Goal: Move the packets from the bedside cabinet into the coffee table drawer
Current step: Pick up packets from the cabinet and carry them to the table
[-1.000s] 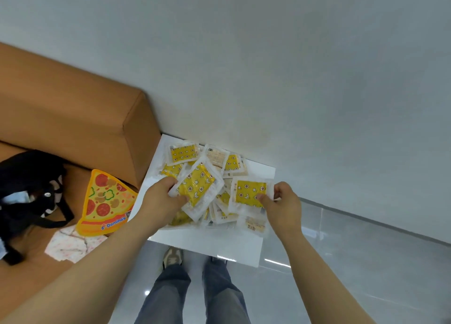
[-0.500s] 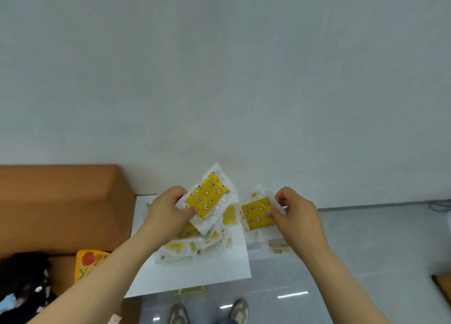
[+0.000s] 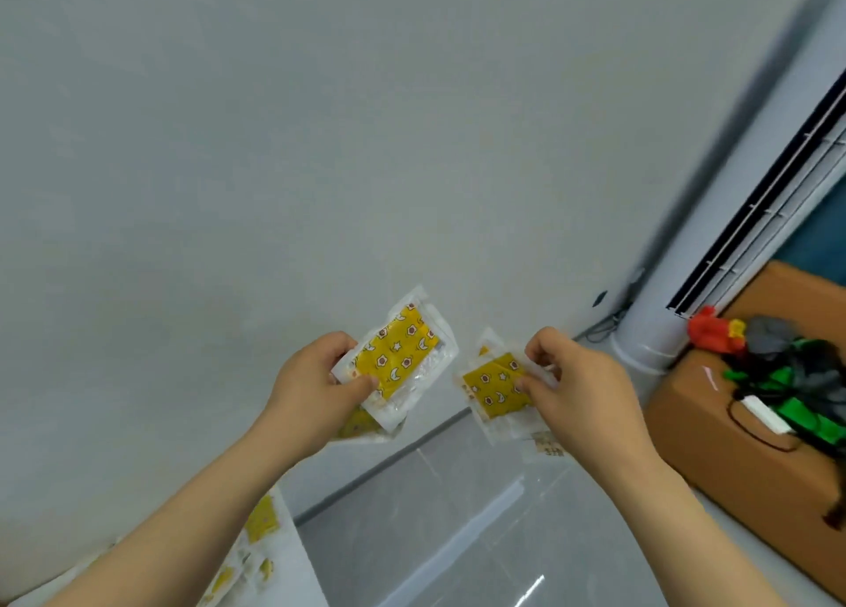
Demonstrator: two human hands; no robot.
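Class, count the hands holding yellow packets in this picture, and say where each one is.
2. The left hand grips packets at centre; the right hand pinches packets just beside it. Each hand seems to hold a stack, so some packets may be hidden.

Yellow star-printed clear plastic packets [image 3: 397, 360] sit in both raised hands, more packets on the white counter [image 3: 293, 556] lower left, a brown cardboard box [image 3: 732, 446] right.

Both hands [image 3: 316, 387] [image 3: 577, 387] have lifted packets [image 3: 398, 359] off the cabinet [image 3: 293, 560].
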